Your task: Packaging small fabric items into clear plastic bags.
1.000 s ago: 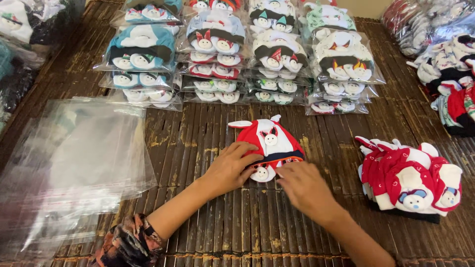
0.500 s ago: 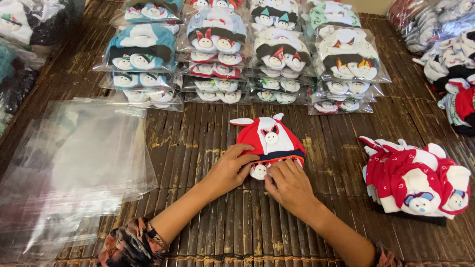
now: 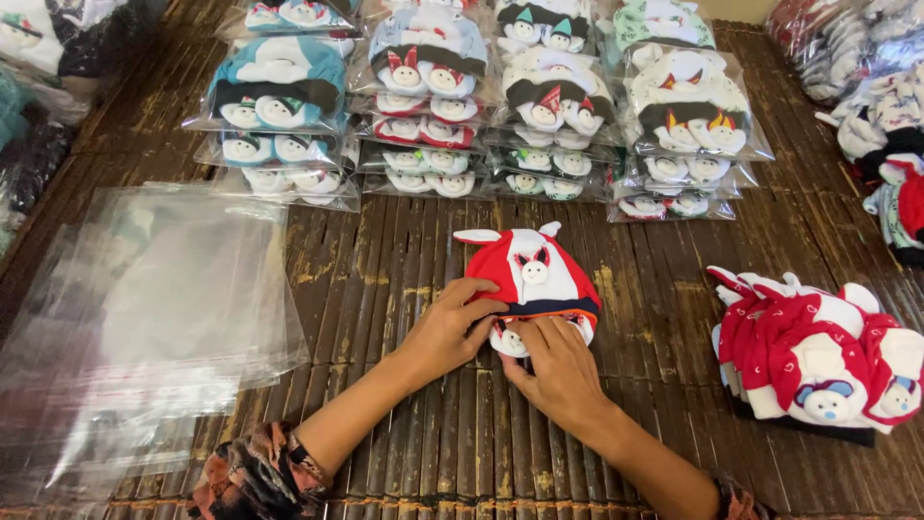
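A red and white baby hat [image 3: 535, 273] with small ears and a round face patch lies flat on the dark slatted mat [image 3: 414, 250]. My left hand [image 3: 448, 325] rests on its lower left edge, fingers curled over the red cloth. My right hand [image 3: 553, 366] presses on the hat's lower rim, covering the white booties tucked under it. Both hands touch the hat from the near side.
A loose pile of clear plastic bags [image 3: 144, 308] lies at the left. Stacks of bagged hat sets [image 3: 481, 106] fill the far side. A heap of unbagged red hats [image 3: 818, 347] sits at the right, more hats [image 3: 885, 135] beyond it.
My right hand has slid left along the hat's lower rim, closer to my left hand. The hat and left hand have stayed put.
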